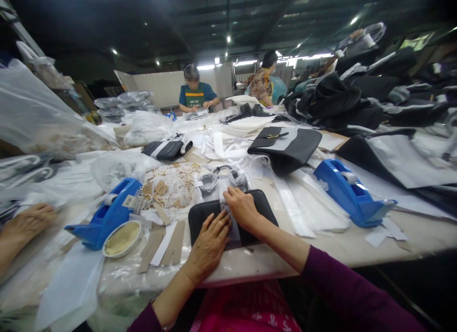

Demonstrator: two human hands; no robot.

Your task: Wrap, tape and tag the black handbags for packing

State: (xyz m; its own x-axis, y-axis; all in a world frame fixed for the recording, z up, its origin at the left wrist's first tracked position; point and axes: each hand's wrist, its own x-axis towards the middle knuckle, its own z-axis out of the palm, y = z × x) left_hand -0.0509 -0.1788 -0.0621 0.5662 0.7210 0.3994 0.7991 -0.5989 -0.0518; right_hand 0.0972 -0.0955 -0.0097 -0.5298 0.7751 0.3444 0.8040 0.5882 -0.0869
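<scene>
While lamplit hall (200, 23) backs littered counter (428, 239), our left grip (210, 246) lies open, right grip (243, 209) curls, hold unclear; black bag (201, 218) beneath.

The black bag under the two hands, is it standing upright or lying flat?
Lying flat: the black bag has its broad side up on the table, with the left hand and right hand on its middle.
</scene>
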